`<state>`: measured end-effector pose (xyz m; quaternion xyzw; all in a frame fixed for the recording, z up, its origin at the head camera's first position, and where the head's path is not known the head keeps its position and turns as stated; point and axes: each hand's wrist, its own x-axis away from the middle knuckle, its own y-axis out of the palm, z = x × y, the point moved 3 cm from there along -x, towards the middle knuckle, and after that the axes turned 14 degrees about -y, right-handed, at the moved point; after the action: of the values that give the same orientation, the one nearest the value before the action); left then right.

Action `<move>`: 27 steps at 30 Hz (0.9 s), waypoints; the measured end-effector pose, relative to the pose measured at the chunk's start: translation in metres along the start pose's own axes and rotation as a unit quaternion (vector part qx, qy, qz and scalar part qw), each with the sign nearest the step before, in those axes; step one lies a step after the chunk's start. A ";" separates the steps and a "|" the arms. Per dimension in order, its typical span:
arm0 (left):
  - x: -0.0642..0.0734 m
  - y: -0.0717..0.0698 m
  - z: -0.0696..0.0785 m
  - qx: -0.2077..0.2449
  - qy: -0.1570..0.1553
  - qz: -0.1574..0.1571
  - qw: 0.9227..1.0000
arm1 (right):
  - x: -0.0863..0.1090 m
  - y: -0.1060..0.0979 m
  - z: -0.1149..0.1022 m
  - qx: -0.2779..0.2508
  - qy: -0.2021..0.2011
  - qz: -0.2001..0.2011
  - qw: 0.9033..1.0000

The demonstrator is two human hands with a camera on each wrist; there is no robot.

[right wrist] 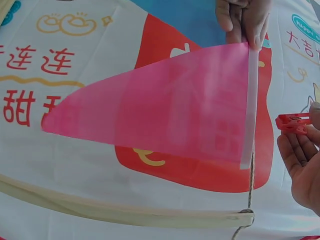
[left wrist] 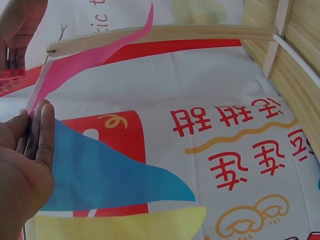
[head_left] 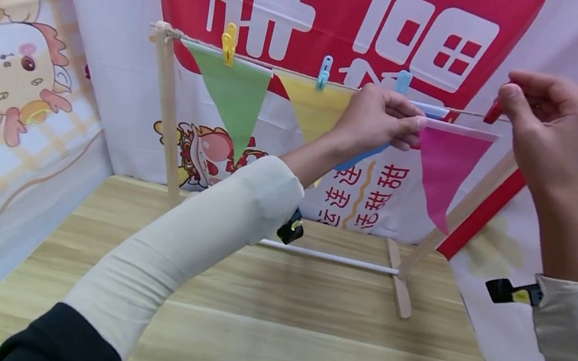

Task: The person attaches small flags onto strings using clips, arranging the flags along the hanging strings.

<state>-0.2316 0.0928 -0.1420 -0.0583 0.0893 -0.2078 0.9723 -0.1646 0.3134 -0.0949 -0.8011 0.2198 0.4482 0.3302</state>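
Note:
My left hand (head_left: pixel 383 117) pinches the left end of the white top edge of a pink triangular flag (head_left: pixel 452 166), which hangs at the twine (head_left: pixel 467 112). In the right wrist view the flag spreads out to its tip. Between thumb and fingers my right hand (head_left: pixel 557 129) holds a red clothespin (right wrist: pixel 294 122), just above the twine's right part. Further left on the twine hang a green flag (head_left: pixel 240 96) with a yellow clothespin (head_left: pixel 228 44), and a yellow flag (head_left: pixel 313 107) with a light blue clothespin (head_left: pixel 324 72). A blue flag (left wrist: pixel 110 167) is partly hidden behind my left hand, another blue clothespin (head_left: pixel 404 82) above it.
The twine is tied between two wooden posts, left (head_left: pixel 165 114) and right (head_left: pixel 438 241). A white rod (head_left: pixel 333 258) joins them low down, with a flat wooden foot (head_left: pixel 399 282) at the right. The stand is on a wood-grain table (head_left: pixel 267 338) before a printed cloth backdrop (head_left: pixel 134 140).

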 end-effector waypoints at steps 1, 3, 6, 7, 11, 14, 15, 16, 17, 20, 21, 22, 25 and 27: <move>0.000 0.001 0.001 0.003 -0.001 0.001 1.000 | -0.002 0.000 -0.001 0.000 0.000 0.000 1.000; -0.001 0.004 0.002 0.008 -0.005 0.007 1.000 | -0.005 0.000 -0.002 0.002 -0.002 0.000 1.000; -0.003 0.009 0.003 0.027 -0.014 0.011 0.999 | -0.009 -0.001 -0.003 0.001 0.000 0.001 1.000; -0.004 0.011 0.003 0.033 -0.017 0.014 0.999 | -0.010 -0.001 -0.003 0.001 0.000 0.002 1.000; -0.006 0.020 0.002 0.058 -0.038 0.029 0.997 | -0.012 -0.004 -0.002 -0.001 0.009 0.006 1.000; -0.007 0.027 0.001 0.066 -0.051 0.041 0.996 | -0.013 -0.006 -0.001 -0.001 0.021 0.007 1.000; -0.008 0.029 0.001 0.067 -0.054 0.044 0.995 | -0.013 -0.007 -0.001 0.001 0.023 0.006 1.000; -0.008 0.031 0.002 0.067 -0.055 0.047 0.995 | -0.013 -0.007 0.000 0.002 0.026 0.006 1.000; -0.009 0.033 0.002 0.067 -0.056 0.050 0.995 | -0.013 -0.008 0.000 0.004 0.028 0.004 1.000; -0.012 0.037 0.004 0.062 -0.055 0.055 0.995 | -0.014 -0.009 0.003 0.008 0.035 0.000 0.999; -0.012 0.038 0.004 0.060 -0.055 0.056 0.995 | -0.014 -0.010 0.004 0.008 0.036 -0.003 0.999; -0.013 0.039 0.005 0.059 -0.054 0.056 0.995 | -0.015 -0.010 0.006 0.008 0.038 -0.006 0.999; -0.014 0.041 0.006 0.056 -0.051 0.059 0.995 | -0.016 -0.011 0.011 0.004 0.043 -0.024 0.999; -0.015 0.043 0.007 0.054 -0.050 0.060 0.995 | -0.018 -0.011 0.015 0.001 0.046 -0.040 0.998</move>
<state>-0.2269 0.1383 -0.1394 -0.0105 0.0324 -0.1501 0.9881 -0.1755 0.3328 -0.0819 -0.8288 0.2032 0.3967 0.3383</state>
